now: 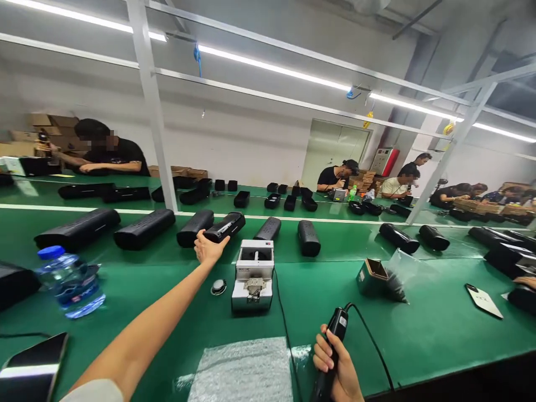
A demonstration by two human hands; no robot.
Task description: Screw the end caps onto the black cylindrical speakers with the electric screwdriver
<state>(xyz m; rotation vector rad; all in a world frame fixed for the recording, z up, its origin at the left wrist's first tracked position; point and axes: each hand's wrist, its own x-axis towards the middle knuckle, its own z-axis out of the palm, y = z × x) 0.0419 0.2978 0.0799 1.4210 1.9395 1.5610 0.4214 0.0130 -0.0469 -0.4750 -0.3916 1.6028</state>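
My left hand [209, 247] reaches forward with its fingers and thumb around the near end of a black elongated housing [226, 226]. A long slot with light-coloured parts shows on the housing's upper side. My right hand [337, 363] is wrapped around a black electric screwdriver [337, 324], its cable [374, 338] trailing to the right. Between the hands stands a small white and grey screw feeder [253, 287]. Just left of the feeder lies a round silver-rimmed part [218, 287]. A sheet of bubble wrap [243, 371] covers the bench in front of me.
Several similar black housings [144, 228] line the raised green strip. A water bottle [73, 287] and a dark tablet-like device [33, 368] are at left. To the right are a square tin [372, 276], a plastic bag [397, 276] and a phone [483, 300]. Co-workers sit beyond; another person's hand [525, 282] shows far right.
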